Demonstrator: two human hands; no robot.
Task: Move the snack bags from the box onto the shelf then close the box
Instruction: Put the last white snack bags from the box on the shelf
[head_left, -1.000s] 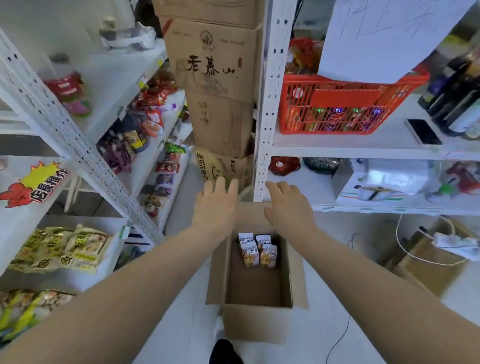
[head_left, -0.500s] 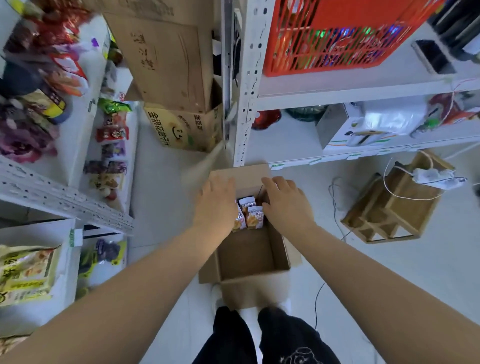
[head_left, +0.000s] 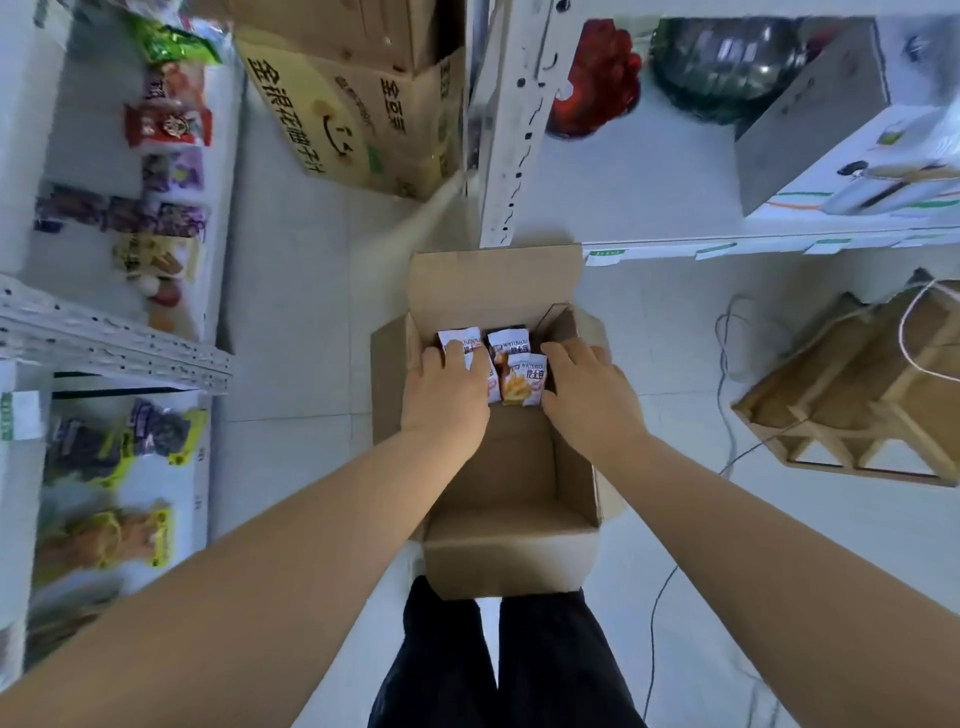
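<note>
a: so, where were the snack bags (head_left: 524, 379)?
b: at the open box's (head_left: 509, 566) far end. your left hand (head_left: 447, 400) lay flat on them; your right hand (head_left: 592, 400) touched their side, grip unclear.

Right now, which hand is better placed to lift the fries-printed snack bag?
Right: the right hand is directly beside that white fries-printed snack bag, while the left hand lies over the leftmost bag.

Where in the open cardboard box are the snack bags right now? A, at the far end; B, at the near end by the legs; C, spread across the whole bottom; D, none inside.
A: the snack bags cluster at the far end of the box, between the left hand and right hand, with bare cardboard nearer the legs.
</note>
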